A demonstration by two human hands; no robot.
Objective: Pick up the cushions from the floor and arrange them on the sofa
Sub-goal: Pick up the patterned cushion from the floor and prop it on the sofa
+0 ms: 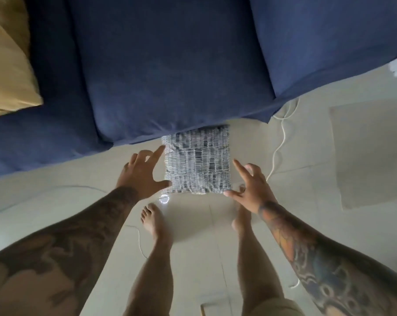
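A grey-and-white woven cushion lies on the pale tiled floor, its far edge tucked against the front of the blue sofa. My left hand is spread open at the cushion's left edge, fingertips touching or nearly touching it. My right hand is spread open at the cushion's right near corner. Neither hand has closed on it. A mustard-yellow cushion rests on the sofa's seat at the far left.
A white cable runs across the floor from under the sofa to the right of the cushion. A thin cable lies by my bare feet, which stand just before the cushion. A pale mat lies at the right.
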